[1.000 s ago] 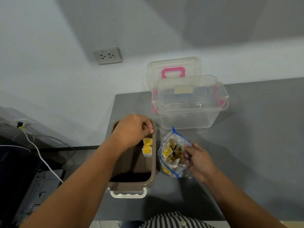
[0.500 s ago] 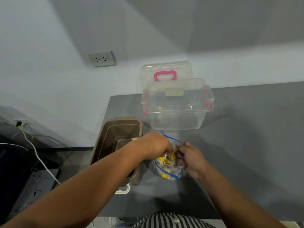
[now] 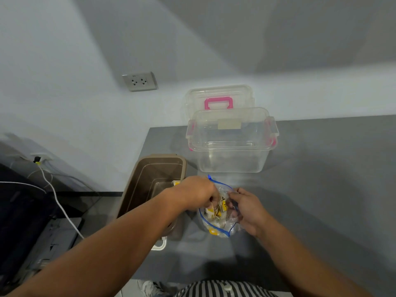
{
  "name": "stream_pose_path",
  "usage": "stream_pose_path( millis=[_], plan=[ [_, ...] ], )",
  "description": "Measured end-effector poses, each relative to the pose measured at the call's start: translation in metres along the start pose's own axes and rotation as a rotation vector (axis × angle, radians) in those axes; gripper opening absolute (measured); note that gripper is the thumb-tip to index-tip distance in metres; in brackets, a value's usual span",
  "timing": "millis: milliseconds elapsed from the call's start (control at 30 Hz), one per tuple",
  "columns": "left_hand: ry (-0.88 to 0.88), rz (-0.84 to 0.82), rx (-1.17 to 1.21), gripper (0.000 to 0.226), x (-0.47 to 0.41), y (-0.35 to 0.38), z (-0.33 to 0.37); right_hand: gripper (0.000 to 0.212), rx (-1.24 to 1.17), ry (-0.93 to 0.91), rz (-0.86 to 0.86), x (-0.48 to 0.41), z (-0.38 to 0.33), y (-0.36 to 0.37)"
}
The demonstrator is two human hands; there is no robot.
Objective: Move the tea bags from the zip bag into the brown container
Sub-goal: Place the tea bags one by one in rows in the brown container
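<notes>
1. A striped shirt (image 3: 214, 289) shows at the bottom centre edge.
2. At lower centre, the right hand (image 3: 246, 207) pinches the right rim of the open zip bag (image 3: 220, 231), which lies on the grey table (image 3: 321, 179).
3. The left hand (image 3: 197, 195) reaches into the bag's mouth, its fingers curled on the yellow-tagged tea bags (image 3: 215, 212) inside.
4. Just left of the bag stands the brown container (image 3: 150, 168), with a yellow tag showing at its right wall.
5. Above centre sits a clear storage box (image 3: 231, 146), with its pink-handled lid (image 3: 218, 97) upright behind it.
6. A wall socket (image 3: 140, 81) sits at upper left.

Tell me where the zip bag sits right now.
In the head view, the zip bag lies low centre on the grey table, right of the brown container and in front of the clear box.
</notes>
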State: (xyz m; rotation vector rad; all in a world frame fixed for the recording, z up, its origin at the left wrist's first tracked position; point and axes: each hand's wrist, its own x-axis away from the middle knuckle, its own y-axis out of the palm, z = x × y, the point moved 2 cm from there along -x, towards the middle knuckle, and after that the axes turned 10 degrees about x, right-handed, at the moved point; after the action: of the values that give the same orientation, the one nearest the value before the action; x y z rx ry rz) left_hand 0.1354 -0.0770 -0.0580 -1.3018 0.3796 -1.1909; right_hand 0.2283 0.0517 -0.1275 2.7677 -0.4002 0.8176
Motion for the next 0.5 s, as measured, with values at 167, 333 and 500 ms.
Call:
stream_pose_path(
  millis=[167,333,500],
  plan=[
    [-0.008,0.139,0.264,0.006,0.006,-0.011,-0.010,0.012,-0.020,0.010,0.002,-0.004,0.001,0.002],
    [-0.034,0.283,0.517,0.008,0.019,-0.022,-0.016,0.016,-0.033,0.008,0.041,-0.005,-0.003,0.010],
    [-0.079,0.470,0.689,0.007,0.047,-0.051,-0.020,0.019,-0.035,0.011,0.071,-0.006,-0.007,0.017]
  ],
)
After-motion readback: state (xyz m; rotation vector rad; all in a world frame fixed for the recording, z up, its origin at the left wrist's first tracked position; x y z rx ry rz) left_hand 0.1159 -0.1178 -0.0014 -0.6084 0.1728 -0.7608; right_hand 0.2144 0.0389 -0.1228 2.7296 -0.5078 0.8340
